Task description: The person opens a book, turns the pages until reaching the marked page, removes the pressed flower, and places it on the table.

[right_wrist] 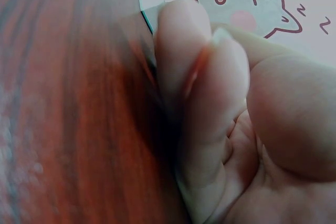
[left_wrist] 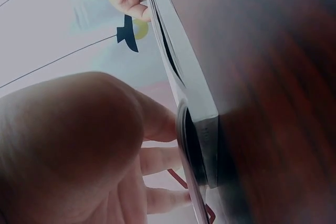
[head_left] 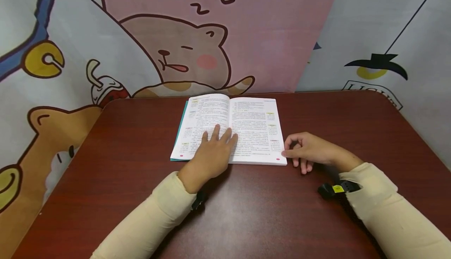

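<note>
An open book [head_left: 251,129] with printed white pages lies on the table, a teal cover edge showing at its left. My left hand [head_left: 213,155] rests across the lower middle of the spread, fingers spread and straight. In the left wrist view its fingertips press the upper pages of the book [left_wrist: 197,93], whose leaves bow up apart near the spine. At the lower right corner, my right hand [head_left: 308,149] pinches the page edge between thumb and index finger. Its other fingers curl loosely beside the book, and in the right wrist view these fingers [right_wrist: 215,87] hide most of it.
The dark red-brown wooden table [head_left: 253,208] extends around the book on all sides. Right behind its far edge hangs a backdrop [head_left: 275,35] with cartoon animals. Each wrist carries a dark strapped device, the right device [head_left: 329,190] bearing a yellow label.
</note>
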A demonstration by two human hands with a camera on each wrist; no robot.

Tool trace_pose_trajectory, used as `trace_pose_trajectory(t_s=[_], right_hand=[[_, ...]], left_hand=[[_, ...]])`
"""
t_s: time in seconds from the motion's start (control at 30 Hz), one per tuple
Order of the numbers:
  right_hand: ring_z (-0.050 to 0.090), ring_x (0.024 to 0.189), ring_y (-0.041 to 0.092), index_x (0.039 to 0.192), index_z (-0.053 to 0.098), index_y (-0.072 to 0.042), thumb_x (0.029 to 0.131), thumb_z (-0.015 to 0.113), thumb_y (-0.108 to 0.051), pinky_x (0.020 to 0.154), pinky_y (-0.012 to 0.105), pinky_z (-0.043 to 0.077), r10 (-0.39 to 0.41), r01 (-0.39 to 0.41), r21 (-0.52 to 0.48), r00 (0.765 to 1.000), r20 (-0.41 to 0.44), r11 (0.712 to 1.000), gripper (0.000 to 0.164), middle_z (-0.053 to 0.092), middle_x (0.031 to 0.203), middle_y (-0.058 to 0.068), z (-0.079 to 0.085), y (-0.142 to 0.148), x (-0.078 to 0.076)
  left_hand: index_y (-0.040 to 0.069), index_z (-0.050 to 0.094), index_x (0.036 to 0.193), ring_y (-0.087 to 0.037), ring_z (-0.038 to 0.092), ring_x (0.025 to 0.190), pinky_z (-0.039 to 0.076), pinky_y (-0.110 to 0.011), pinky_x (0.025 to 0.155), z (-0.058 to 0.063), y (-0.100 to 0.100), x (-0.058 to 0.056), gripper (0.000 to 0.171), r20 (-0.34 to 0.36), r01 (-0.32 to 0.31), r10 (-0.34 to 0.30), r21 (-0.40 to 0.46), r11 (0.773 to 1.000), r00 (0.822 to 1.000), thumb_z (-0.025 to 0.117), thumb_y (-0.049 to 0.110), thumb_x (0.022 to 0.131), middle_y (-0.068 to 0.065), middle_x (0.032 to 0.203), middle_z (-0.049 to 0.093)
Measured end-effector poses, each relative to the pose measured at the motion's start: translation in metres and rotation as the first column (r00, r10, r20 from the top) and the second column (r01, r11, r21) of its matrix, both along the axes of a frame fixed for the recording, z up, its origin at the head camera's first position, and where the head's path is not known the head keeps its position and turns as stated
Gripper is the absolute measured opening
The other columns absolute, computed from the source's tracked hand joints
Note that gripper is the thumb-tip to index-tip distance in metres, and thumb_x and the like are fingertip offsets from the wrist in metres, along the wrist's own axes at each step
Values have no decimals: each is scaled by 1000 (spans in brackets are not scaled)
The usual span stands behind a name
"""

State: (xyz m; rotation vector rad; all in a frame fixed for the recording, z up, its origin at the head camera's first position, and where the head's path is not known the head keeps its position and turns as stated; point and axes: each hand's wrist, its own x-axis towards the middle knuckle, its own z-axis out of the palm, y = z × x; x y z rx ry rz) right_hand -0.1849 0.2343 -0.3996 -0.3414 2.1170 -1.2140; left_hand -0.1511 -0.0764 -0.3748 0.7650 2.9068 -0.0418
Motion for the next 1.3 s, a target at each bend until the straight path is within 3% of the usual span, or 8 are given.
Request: trace_pose_trajectory(t_s=[0.27, 0.5, 0.63, 0.83, 1.0, 1.3], right_hand=[[63, 42, 19, 104, 56, 2, 94, 70, -27, 40, 36, 52, 0, 0, -3, 1000, 1, 1000, 34, 64, 65, 11, 0, 1, 0], [63, 42, 18, 103, 55, 3, 94, 70, -27, 40, 34, 52, -3, 3, -5, 1000, 5, 1000, 34, 64, 65, 11, -1, 0, -1], [63, 42, 19, 103, 55, 2, 94, 70, -27, 40, 35, 52, -5, 5, 0, 1000, 5, 1000, 34, 64, 65, 12, -2, 0, -1], [63, 42, 19, 104, 55, 2, 94, 70, -27, 40, 35, 52, -5, 5, 3, 1000, 5, 1000, 34, 64, 65, 12, -1, 0, -2], [63, 42, 19, 104, 55, 2, 94, 70, -27, 40, 34, 52, -4, 4, 4, 1000, 8, 1000, 34, 64, 65, 12, -1, 0, -2], [63, 43, 19, 104, 55, 2, 94, 70, -27, 40, 34, 52, -2, 2, 0, 1000, 13, 1000, 35, 64, 65, 12, -1, 1, -1]], left_hand=[[18, 34, 157, -33, 23, 154, 25, -64, 117, -1, 1, -1, 59, 30, 27, -28, 24, 999, 999, 46, 11, 100, -8, 163, 32], [20, 39, 154, -34, 31, 151, 29, -67, 114, 0, 0, 0, 58, -14, 75, -75, 47, 996, 997, 49, 7, 99, -8, 160, 38], [24, 38, 155, -33, 31, 151, 28, -67, 114, -1, 1, 0, 61, -4, 88, -88, 48, 995, 996, 49, 5, 98, -7, 161, 37], [25, 40, 154, -32, 34, 149, 29, -69, 112, -1, 0, 0, 49, -21, 109, -108, 61, 992, 994, 46, 31, 105, -7, 160, 39], [25, 37, 156, -31, 30, 151, 24, -70, 114, -1, 1, 0, 63, 26, 100, -103, 75, 992, 994, 51, 53, 100, -7, 163, 34], [26, 37, 156, -30, 31, 151, 25, -70, 114, -1, 1, 0, 64, 34, 99, -102, 74, 992, 994, 53, 51, 100, -7, 163, 33]])
